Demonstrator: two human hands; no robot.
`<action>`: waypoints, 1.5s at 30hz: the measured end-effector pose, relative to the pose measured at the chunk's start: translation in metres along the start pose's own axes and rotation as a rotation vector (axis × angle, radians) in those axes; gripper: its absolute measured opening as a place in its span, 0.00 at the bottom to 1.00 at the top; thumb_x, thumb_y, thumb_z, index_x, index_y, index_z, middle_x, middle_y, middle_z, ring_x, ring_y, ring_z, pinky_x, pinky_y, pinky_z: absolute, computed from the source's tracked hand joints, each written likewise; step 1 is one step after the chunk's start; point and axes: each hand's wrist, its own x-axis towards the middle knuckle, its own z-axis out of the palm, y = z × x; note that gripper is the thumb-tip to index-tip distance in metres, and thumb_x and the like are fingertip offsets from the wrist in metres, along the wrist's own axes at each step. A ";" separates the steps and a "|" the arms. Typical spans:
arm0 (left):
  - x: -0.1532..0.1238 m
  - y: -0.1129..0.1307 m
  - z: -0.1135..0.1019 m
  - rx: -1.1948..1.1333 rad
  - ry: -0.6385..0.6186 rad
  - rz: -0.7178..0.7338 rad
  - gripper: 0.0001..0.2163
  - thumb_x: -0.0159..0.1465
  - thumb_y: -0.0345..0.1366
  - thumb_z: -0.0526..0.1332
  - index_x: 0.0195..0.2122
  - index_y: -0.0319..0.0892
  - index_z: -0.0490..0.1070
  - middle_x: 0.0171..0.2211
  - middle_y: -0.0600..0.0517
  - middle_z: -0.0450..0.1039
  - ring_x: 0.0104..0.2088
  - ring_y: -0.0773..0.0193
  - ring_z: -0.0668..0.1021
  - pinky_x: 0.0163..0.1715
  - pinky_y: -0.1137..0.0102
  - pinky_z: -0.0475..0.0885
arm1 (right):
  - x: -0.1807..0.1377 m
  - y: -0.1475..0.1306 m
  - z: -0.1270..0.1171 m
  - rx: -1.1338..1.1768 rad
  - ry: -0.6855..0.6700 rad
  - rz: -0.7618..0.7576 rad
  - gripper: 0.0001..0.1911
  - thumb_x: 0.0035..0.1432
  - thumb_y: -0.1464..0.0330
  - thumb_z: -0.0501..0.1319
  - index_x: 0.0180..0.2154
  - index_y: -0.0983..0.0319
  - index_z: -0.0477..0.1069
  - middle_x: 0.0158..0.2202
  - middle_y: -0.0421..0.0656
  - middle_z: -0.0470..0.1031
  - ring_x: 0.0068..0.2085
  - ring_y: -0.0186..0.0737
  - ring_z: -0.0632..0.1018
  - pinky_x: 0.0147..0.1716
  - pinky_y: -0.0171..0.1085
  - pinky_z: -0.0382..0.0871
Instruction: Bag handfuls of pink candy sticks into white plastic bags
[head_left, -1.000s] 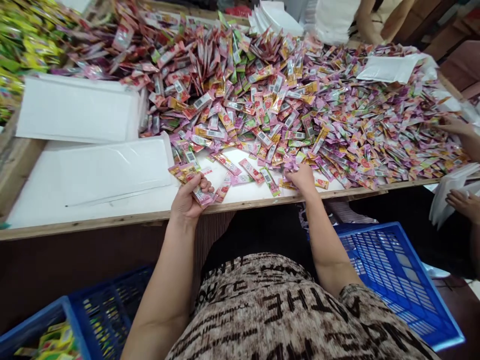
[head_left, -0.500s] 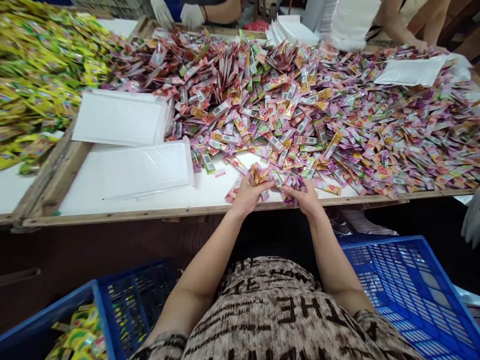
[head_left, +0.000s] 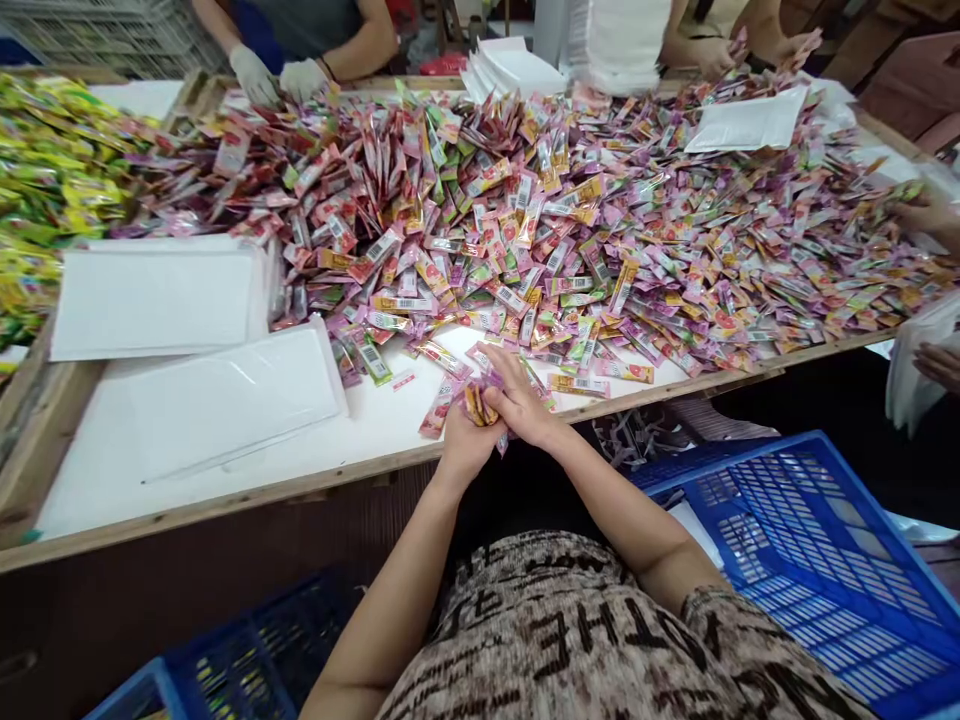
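Observation:
Near the table's front edge, my left hand (head_left: pixel 466 445) is closed around a bunch of small stick sachets (head_left: pixel 480 402), with orange and purple wrappers showing. My right hand (head_left: pixel 523 408) presses against the same bunch from the right, its thumb over the sachets and its fingers stretched along their far side. Several loose sachets lie close by, among them a pink one (head_left: pixel 437 408) left of my hands and an orange one (head_left: pixel 579 386) to the right. Beyond them spreads a large heap of pink, purple and green sachets (head_left: pixel 540 240).
White padded-looking bags (head_left: pixel 157 300) lie at the left, and a white stack (head_left: pixel 619 45) stands at the back. Yellow packets (head_left: pixel 67 180) fill the far left. A wooden rim (head_left: pixel 247 500) edges the table. Blue crates (head_left: pixel 817 560) stand below. Co-workers' gloved hands (head_left: pixel 277 80) are across.
My hands, apart before with sachets in each, have come together on one bunch. The view has turned right, and a co-worker's hands at the back right are now raised.

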 end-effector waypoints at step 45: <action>0.029 0.006 -0.165 -0.690 0.258 -0.304 0.14 0.46 0.24 0.69 0.35 0.37 0.73 0.29 0.51 0.71 0.32 0.66 0.75 0.35 0.74 0.77 | 0.118 0.120 -0.190 -0.847 0.097 0.066 0.15 0.52 0.68 0.60 0.43 0.64 0.75 0.44 0.52 0.75 0.46 0.51 0.74 0.47 0.44 0.66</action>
